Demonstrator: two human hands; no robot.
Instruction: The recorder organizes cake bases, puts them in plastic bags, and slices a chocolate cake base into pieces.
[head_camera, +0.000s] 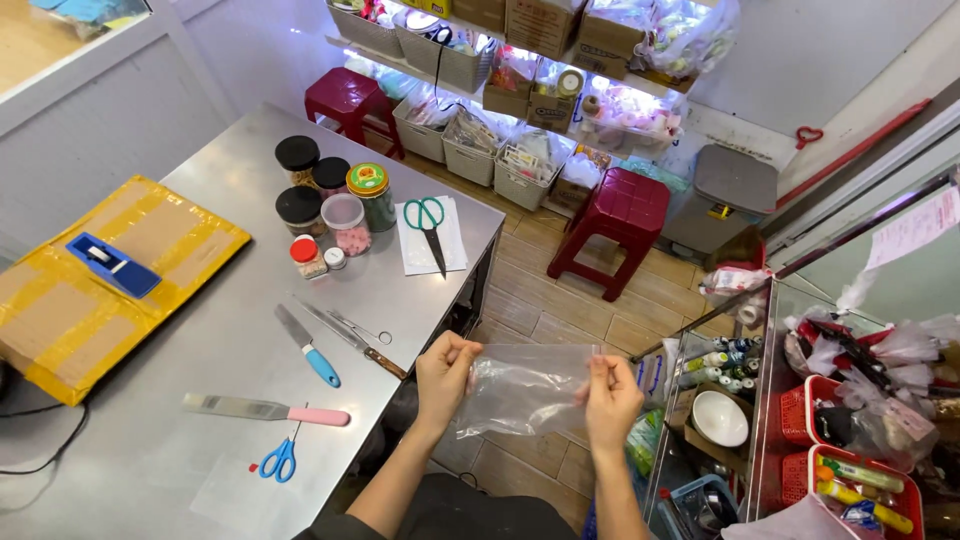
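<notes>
Two bare hands are stretching one clear plastic bag (525, 388) between them, just off the near edge of a steel table (200, 330) and above the tiled floor. Both forearms are rising from the bottom of the frame, elbows low and wrists bent slightly inward. The left hand (445, 372) is pinching the bag's upper left corner, fingers curled tight against the thumb; the right hand (610, 398) is gripping the upper right edge the same way, fingertips closed narrowly on the film. The bag is hanging slack and crumpled between the two grips, and it appears to be empty, though glare on the plastic is making that hard to confirm.

On the table, near the left hand, three long tools are lying: a blue-handled knife (308, 347), a brown-handled knife (352, 340) and a pink-handled spatula (265, 409). Two pairs of scissors are showing, a small blue pair (281, 460) at the front edge and a green-handled pair (428, 228) resting on a white sheet farther back. Several lidded jars (335, 205) are clustering beside that sheet. One yellow taped parcel (90, 280) is sitting at the table's left, with a blue tape dispenser (112, 264) on top. Two red stools (615, 225) are standing beyond the table, before stocked shelves.
</notes>
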